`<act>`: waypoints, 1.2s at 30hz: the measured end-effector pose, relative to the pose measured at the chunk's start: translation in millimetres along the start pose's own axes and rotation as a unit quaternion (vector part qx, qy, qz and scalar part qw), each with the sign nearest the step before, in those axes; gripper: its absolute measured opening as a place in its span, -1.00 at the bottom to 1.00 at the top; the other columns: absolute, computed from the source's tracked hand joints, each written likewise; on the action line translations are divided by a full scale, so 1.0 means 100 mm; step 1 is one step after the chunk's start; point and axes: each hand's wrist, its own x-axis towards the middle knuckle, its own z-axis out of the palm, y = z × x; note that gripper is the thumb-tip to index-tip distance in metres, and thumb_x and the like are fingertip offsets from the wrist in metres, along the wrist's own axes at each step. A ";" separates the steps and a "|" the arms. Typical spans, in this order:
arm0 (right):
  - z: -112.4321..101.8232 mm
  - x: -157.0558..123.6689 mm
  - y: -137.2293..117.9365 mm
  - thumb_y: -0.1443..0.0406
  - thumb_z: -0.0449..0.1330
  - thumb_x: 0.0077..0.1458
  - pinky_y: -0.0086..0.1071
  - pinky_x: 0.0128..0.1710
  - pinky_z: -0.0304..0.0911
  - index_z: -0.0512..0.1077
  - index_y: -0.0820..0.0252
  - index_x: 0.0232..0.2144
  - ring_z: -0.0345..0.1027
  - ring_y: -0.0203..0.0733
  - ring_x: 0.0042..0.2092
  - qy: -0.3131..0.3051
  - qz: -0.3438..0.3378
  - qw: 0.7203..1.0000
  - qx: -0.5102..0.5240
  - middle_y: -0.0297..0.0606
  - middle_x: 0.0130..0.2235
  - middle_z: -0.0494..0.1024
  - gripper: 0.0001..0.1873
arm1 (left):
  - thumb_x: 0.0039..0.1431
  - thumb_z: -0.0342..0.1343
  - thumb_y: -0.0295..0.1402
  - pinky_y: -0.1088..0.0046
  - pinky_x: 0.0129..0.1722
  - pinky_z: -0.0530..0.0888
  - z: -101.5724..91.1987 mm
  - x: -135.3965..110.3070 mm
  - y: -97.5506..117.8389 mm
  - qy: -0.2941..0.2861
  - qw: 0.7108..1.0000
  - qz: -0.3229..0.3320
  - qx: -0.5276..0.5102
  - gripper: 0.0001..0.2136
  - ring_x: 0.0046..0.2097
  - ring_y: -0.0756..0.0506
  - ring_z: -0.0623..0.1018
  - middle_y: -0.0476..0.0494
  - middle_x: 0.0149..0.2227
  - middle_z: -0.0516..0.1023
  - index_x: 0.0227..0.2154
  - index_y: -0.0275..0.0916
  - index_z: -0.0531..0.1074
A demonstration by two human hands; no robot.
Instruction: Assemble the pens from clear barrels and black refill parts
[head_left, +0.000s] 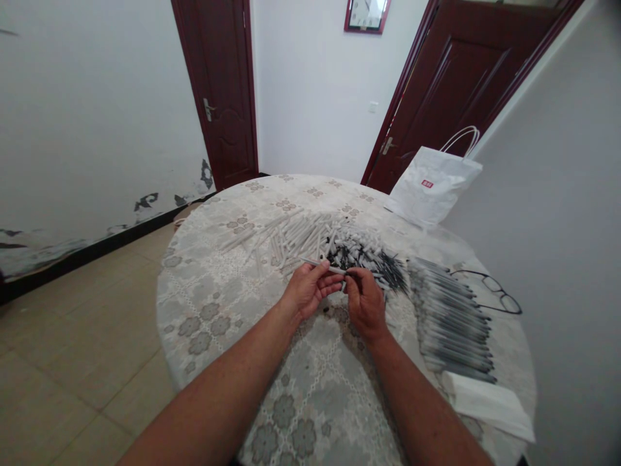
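Observation:
A slim white pen barrel lies level between my two hands over the table. My left hand pinches it between thumb and fingers, the other fingers curled loosely beneath. At its dark right end, my right hand has its fingers closed on it; whether a separate small part sits in those fingers is hidden. Just beyond my hands lies a heap of loose white pen barrels. Beside it is a pile of small white and black pen parts, with thin dark refills at its right.
Finished-looking pens lie in a long row on the right. Black-framed glasses and a folded white sheet flank the row. A white paper bag stands at the back right of the round table's patterned cloth.

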 end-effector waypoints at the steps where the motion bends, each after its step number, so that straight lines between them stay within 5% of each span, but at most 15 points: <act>1: 0.00 0.00 0.00 0.19 0.03 0.30 -0.33 -0.23 0.29 0.37 0.14 -0.06 0.42 -0.19 -0.27 0.001 0.000 1.000 0.001 -0.23 -0.22 0.54 -0.75 | 0.14 0.26 -0.33 0.36 -0.30 0.61 0.00 0.00 0.01 -0.001 1.000 0.000 0.001 -0.78 -0.32 -0.10 0.65 -0.20 -0.35 0.60 -0.30 -0.31 0.34; 12: -0.08 0.03 -0.07 0.13 -0.11 0.36 -0.39 -0.38 0.11 0.29 0.12 -0.48 0.26 -0.25 -0.45 -0.052 0.050 0.997 -0.026 -0.38 -0.51 0.37 -0.60 | 0.11 0.28 -0.29 0.36 -0.30 0.59 -0.01 0.01 -0.04 -0.025 0.997 0.027 0.063 -0.73 -0.29 -0.12 0.65 -0.27 -0.24 0.63 -0.26 -0.26 0.31; 19: -0.08 0.01 -0.08 0.15 0.04 0.27 -0.36 -0.25 0.23 0.34 0.14 -0.11 0.38 -0.20 -0.31 -0.030 0.032 0.999 0.014 -0.31 -0.30 0.50 -0.75 | 0.10 0.29 -0.29 0.36 -0.30 0.59 -0.02 0.03 0.01 0.005 0.997 0.042 0.060 -0.72 -0.31 -0.12 0.65 -0.28 -0.28 0.63 -0.26 -0.27 0.31; 24: -0.06 0.01 -0.07 0.17 0.00 0.28 -0.35 -0.25 0.22 0.36 0.15 -0.16 0.38 -0.18 -0.29 -0.033 0.021 0.999 -0.029 -0.27 -0.29 0.51 -0.78 | 0.08 0.30 -0.28 0.36 -0.31 0.59 -0.01 0.02 -0.01 -0.002 0.997 0.035 0.068 -0.71 -0.30 -0.11 0.65 -0.25 -0.27 0.63 -0.27 -0.26 0.31; 31: -0.07 0.04 -0.08 0.14 -0.12 0.35 -0.38 -0.39 0.11 0.28 0.11 -0.49 0.27 -0.23 -0.44 -0.071 0.055 0.995 -0.045 -0.35 -0.51 0.40 -0.60 | 0.09 0.30 -0.27 0.34 -0.29 0.59 -0.02 0.01 -0.03 -0.018 0.996 0.032 0.084 -0.71 -0.28 -0.11 0.65 -0.26 -0.24 0.63 -0.27 -0.25 0.32; 36: -0.07 0.02 -0.08 0.13 -0.04 0.31 -0.38 -0.33 0.20 0.36 0.15 -0.22 0.36 -0.21 -0.38 -0.051 0.054 0.997 0.010 -0.33 -0.41 0.48 -0.73 | 0.13 0.25 -0.28 0.36 -0.28 0.59 -0.02 0.01 -0.03 -0.011 0.995 0.048 0.086 -0.76 -0.28 -0.09 0.65 -0.23 -0.25 0.63 -0.27 -0.25 0.32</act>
